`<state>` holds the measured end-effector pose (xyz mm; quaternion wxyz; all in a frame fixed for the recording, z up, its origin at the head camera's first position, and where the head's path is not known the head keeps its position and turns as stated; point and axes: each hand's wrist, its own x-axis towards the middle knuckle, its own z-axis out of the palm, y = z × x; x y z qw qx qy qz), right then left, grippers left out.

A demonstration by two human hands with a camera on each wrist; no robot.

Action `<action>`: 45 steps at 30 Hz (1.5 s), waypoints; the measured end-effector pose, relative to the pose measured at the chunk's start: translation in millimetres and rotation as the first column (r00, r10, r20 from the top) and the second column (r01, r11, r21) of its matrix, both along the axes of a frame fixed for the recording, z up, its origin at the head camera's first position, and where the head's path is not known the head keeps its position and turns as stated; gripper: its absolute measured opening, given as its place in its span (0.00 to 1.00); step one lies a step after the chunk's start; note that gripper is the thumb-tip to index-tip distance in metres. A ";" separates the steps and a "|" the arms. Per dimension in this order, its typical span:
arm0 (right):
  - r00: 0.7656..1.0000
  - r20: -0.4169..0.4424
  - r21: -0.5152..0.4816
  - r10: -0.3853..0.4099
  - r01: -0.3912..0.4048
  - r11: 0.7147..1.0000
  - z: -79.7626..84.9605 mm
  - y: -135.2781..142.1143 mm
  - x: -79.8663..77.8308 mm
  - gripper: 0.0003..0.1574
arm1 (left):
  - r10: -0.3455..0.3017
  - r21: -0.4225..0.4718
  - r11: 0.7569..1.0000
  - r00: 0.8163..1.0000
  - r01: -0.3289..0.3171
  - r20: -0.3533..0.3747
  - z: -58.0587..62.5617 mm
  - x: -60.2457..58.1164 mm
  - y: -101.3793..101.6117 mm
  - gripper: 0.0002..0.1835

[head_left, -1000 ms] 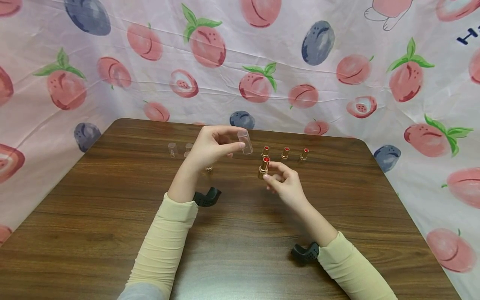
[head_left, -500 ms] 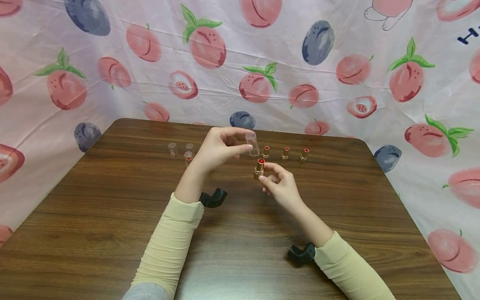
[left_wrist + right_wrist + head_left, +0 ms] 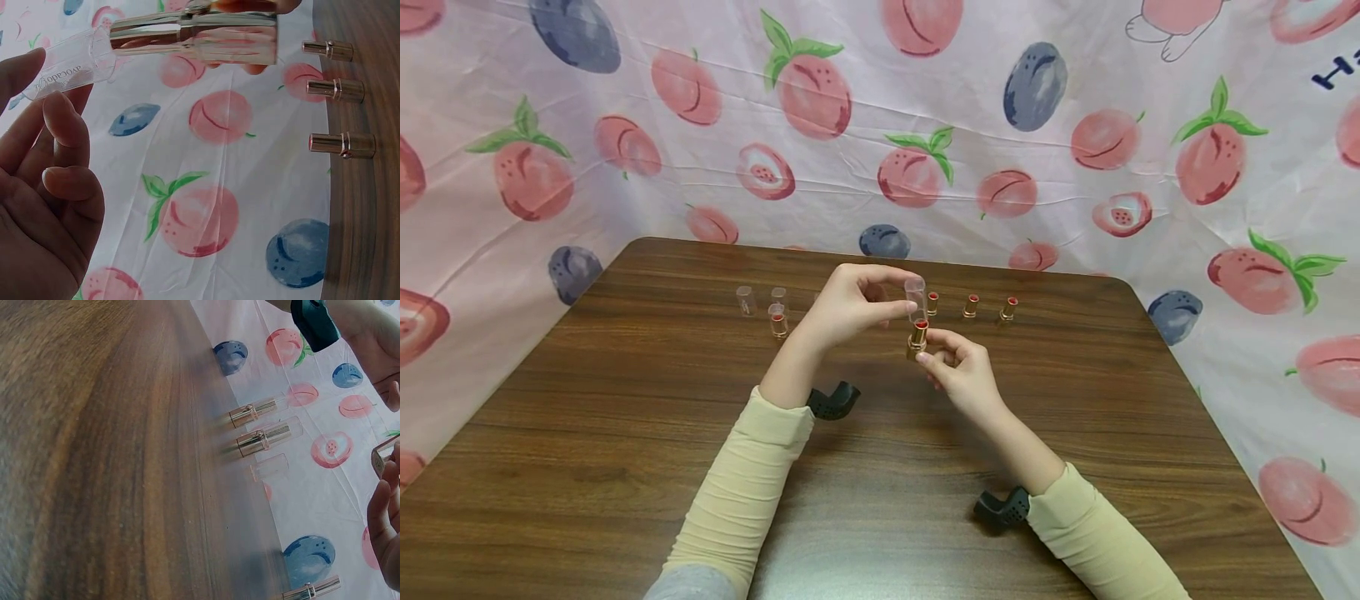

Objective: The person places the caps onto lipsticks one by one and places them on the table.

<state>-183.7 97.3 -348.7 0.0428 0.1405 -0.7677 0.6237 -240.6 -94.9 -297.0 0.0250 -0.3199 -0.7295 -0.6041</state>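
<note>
My left hand (image 3: 861,300) pinches a clear lipstick cap (image 3: 915,290) between thumb and fingers, its open end down. Directly beneath, my right hand (image 3: 962,371) grips the base of an uncapped gold lipstick (image 3: 917,337) with a red tip pointing up. In the left wrist view the cap (image 3: 72,67) has its mouth right at the tip of the gold lipstick (image 3: 194,39). Fine lettering shows on the cap's side. The right wrist view catches only part of the right hand (image 3: 384,519) and the lipstick's base (image 3: 382,456).
Three uncapped lipsticks (image 3: 972,306) stand in a row at the table's back right. To the left are a clear cap (image 3: 746,301) and a lipstick (image 3: 778,323). Two lipsticks with clear covers (image 3: 269,437) show in the right wrist view. A fruit-print cloth (image 3: 955,100) hangs behind the table.
My left hand has moved right and slightly down, bringing the cap from a tilt to nearly upright over the lipstick. My right hand has shifted slightly left with the lipstick.
</note>
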 end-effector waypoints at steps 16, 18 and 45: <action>0.999 0.014 -0.109 0.034 -0.032 0.994 -26.4 5.5 -12.9 0.18 | -0.006 -0.008 1.000 1.000 0.006 0.000 -3.4 1.7 3.9 0.15; 0.999 0.019 -0.132 0.035 -0.032 0.991 -26.5 5.1 -12.5 0.18 | -0.005 -0.007 1.000 1.000 0.005 -0.002 -3.1 1.6 3.9 0.15; 0.995 0.086 -0.270 0.045 -0.020 0.963 -28.1 6.5 -9.1 0.20 | -0.036 -0.047 0.998 0.999 0.035 -0.010 -9.6 1.8 11.2 0.14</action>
